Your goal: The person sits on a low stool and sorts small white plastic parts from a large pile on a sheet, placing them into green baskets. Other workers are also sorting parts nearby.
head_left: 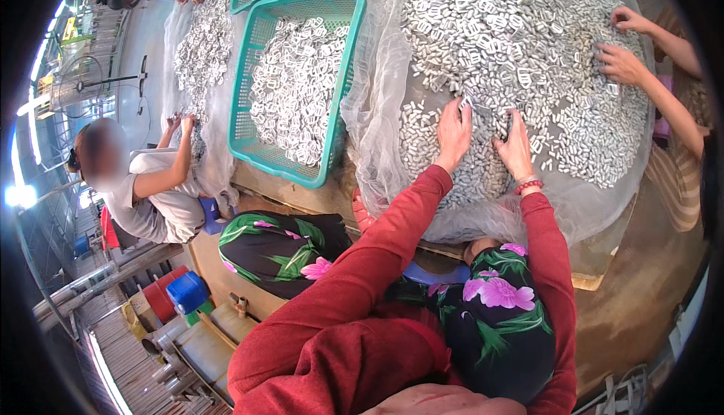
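As you look down, a fan [79, 77] stands at 10 o'clock from the centre of your view, farthest left. At 9 o'clock a crouching person in grey [147, 205] reaches both hands to a narrow pile [200, 56] of metal pieces. A blue container [187, 292] sits at 8 o'clock. At 11 o'clock come 2 teal baskets [353, 45]; the nearer holds many pale, slotted buckles [294, 87], and the farther is cut off by the upper edge. Whitish netting [375, 102] bunches along the near side of your heap.

That heap, made of small silver pieces [513, 30], spreads around 2 o'clock. Your left hand [454, 137] is in it, fingertips at a slotted piece; you cannot tell from here whether they pinch it. Your right hand [516, 151], with a red bracelet [529, 185] at its wrist, rests just beside it, thumb and fingers spread apart, pieces lying between your 2 hands. From there, toward 1 or 2 o'clock, another person's 2 hands [623, 64] touch the heap's far right edge.
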